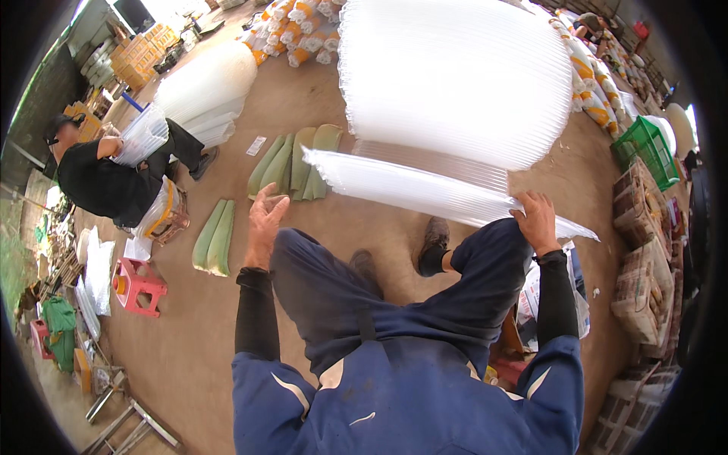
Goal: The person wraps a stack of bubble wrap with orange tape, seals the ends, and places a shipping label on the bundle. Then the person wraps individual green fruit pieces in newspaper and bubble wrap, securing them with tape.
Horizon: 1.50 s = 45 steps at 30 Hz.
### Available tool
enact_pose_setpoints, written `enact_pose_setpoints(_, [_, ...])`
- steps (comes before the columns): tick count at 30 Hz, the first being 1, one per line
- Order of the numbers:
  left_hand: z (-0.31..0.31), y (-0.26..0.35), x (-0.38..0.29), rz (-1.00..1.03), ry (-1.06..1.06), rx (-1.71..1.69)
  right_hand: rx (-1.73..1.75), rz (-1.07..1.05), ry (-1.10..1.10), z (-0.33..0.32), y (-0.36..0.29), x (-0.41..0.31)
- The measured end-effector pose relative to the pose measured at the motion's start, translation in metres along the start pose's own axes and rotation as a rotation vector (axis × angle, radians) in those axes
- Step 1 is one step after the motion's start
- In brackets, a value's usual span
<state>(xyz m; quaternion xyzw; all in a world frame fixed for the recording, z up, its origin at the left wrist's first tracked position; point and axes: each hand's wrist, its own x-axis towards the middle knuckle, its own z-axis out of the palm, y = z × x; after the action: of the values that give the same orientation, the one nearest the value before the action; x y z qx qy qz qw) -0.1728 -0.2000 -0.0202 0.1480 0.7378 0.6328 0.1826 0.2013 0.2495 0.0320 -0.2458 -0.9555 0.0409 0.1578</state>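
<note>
My right hand [534,220] grips the near edge of a folded flap of clear ribbed plastic film [409,182], above my right knee. From there the flap stretches leftwards and joins a big pile of the same film [455,79] in front of me. My left hand [266,224] is raised beside my left knee, fingers apart, holding nothing. Just beyond it several long green leaf-like pieces [278,165] lie side by side on the floor, partly behind the flap's left end. Two more green pieces [214,238] lie left of that hand.
A seated co-worker [114,170] at the left handles clear film. Pink plastic stool [140,286] at the left; green crate [646,152] and wrapped baskets [640,293] along the right. Film rolls with orange bands [301,34] are stacked at the back. A metal frame [133,426] lies lower left.
</note>
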Motion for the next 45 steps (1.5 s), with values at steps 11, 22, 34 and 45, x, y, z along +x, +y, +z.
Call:
enact_pose_setpoints(11, [-0.024,-0.009,0.011,-0.104,-0.051,0.074,-0.102,0.073,-0.339,0.092,0.035,0.093])
enact_pose_setpoints(22, [-0.063,-0.1,0.134,-0.481,-0.094,0.038,-0.444,0.318,-0.411,0.199,0.042,0.198])
enact_pose_setpoints(34, [-0.061,-0.335,0.316,-0.479,-0.16,0.409,0.868,-0.348,-1.007,0.436,-0.247,0.243])
enact_pose_setpoints(45, [-0.024,-0.416,0.397,-0.421,0.027,0.576,1.421,0.638,-0.886,0.601,-0.326,0.308])
